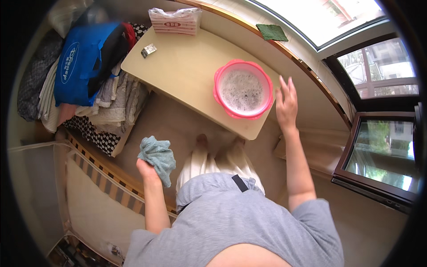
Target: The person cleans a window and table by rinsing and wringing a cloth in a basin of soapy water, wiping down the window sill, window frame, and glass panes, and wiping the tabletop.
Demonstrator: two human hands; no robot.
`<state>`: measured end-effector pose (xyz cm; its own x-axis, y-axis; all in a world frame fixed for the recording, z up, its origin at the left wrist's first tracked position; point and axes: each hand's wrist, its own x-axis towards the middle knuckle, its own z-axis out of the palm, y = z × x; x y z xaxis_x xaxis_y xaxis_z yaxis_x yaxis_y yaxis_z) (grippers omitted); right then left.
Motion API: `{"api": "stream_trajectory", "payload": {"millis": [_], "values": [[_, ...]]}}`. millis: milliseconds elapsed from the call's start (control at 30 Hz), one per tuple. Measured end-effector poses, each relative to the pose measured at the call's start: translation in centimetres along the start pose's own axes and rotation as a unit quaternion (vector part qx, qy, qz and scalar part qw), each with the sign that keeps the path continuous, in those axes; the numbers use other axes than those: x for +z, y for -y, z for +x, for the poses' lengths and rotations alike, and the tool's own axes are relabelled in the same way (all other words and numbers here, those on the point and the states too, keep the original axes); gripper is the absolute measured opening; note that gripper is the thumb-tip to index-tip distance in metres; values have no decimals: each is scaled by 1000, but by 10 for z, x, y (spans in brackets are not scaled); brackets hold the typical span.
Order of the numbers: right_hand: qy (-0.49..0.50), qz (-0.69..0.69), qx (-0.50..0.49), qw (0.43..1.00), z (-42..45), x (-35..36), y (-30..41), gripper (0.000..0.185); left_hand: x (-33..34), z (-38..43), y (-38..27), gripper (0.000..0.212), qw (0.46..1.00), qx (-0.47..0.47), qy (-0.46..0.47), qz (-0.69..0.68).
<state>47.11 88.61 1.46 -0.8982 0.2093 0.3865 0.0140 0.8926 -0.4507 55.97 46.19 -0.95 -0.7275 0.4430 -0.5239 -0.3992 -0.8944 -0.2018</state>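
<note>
A crumpled light-blue cloth (158,157) rests in my left hand (146,172), which is raised to the left of my body and mostly covered by it. My right hand (287,106) holds nothing; its fingers are extended, a little apart, just right of a pink plastic basin (220,103). Greyish, foamy water (244,88) with dark specks fills much of the basin. It stands on the right end of a pale cream table (180,70). A folded green cloth (272,32) lies on the window ledge beyond the table.
On the table are a striped plastic bag (175,22) and a small foil-like packet (148,50). To the left, a blue bag (80,63) sits on stacked bedding (113,103). A slatted wooden bed frame (100,160) is beside me. At right, a dark-framed window sash (380,157) stands open inward.
</note>
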Motion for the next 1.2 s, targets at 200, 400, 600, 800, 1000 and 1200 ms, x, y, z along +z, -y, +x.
{"api": "stream_trajectory", "payload": {"millis": [200,400,600,800,1000,1200], "values": [[50,-38,-38,997,149,59,-29,31,-29,-25,-7,31,989,102,-85,-59],[189,-224,-18,956,217,105,-85,29,-66,-44,12,31,983,114,-77,-125],[81,192,-15,978,183,55,-47,29,-68,-31,44,33,976,149,-79,-136],[147,519,124,833,101,5,-12,28,-27,13,71,31,980,168,-78,-78],[205,230,-21,951,37,45,-64,25,-25,45,82,28,959,239,-141,50],[230,374,482,758,-33,44,-94,77,-35,34,86,33,964,261,-12,49]]}}
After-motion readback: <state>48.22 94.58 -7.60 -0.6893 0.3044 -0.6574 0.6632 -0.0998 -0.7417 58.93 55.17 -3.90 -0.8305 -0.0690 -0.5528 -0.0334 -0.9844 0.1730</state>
